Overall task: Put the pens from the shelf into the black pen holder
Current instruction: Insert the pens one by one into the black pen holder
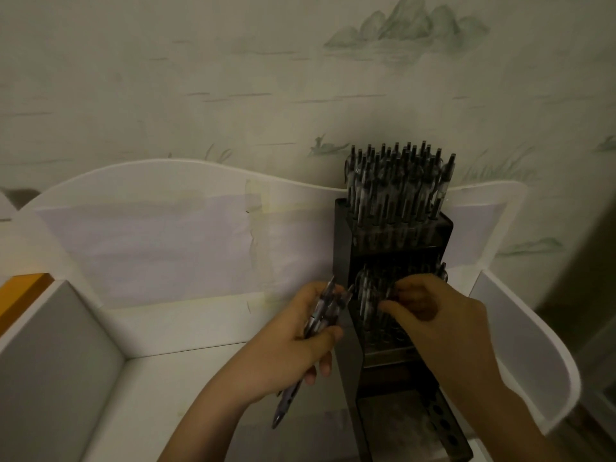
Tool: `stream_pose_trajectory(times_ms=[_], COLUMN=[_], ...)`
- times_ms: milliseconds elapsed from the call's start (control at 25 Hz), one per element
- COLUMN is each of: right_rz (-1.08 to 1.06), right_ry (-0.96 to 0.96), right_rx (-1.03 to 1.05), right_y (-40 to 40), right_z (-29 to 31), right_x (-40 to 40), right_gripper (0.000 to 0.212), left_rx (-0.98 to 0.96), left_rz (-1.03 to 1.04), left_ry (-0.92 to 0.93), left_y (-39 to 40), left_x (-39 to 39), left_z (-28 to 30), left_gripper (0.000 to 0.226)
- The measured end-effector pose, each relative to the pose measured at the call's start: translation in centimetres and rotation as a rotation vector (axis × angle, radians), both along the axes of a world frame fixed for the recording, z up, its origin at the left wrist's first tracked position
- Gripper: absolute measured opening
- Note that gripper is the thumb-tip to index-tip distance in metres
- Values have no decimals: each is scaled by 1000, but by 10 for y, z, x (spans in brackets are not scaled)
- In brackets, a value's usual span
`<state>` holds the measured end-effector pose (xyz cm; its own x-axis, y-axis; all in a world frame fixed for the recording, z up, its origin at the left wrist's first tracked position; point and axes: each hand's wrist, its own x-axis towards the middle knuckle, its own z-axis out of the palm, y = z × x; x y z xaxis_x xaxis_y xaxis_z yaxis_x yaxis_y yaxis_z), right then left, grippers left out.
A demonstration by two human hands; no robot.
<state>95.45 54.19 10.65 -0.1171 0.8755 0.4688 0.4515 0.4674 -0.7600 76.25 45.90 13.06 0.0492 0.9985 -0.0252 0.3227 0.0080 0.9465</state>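
Head view: left hand (293, 338) grips a small bundle of pens (320, 315) just left of the black pen holder (346, 328); right hand (430, 315) pinches a pen at the holder's middle tier. Back tier looks packed, middle tier part filled, front tier's holes empty, so roughly halfway. White shelf (186, 328) left of the holder shows no loose pens.

The pen holder (396, 295) stood right of centre in the frame, on the shelf (186, 331), its back against the shelf's rear panel. Its upper tier, toward the top of the frame, was packed with upright pens (400, 181). The right hand (433, 315) lay over the middle tier's pens. Just left of the holder, the left hand (293, 341) held a bundle of pens (320, 321). A wall (233, 78) rose behind the shelf.
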Motion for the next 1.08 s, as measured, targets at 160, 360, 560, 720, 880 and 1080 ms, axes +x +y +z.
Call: stream_pose_trajectory(times_ms=[160,360,560,720,880,1080], right_rz=[40,266,178,72,-60,-70], right_ry=[57,263,570,738,341,110], right_rx=[41,-360,-547,-291,13,27], right_y=[-24,-29,-22,-6,-4,-1], right_z=[9,7,20,49,54,23], right_x=[-5,-20,-7,22,28,14], right_gripper=[10,12,11,10,5,10], left_rx=[-13,-5,-9,-60,-37,-56], left_rz=[-45,-110,-93,-18,3,4], left_ry=[-62,-88,-81,-74,-63,-89], left_y=[3,7,10,9,12,11], left_x=[6,16,19,15,14,18], left_z=[1,3,4,2,3,4], left_gripper=[35,33,18,12,10,10])
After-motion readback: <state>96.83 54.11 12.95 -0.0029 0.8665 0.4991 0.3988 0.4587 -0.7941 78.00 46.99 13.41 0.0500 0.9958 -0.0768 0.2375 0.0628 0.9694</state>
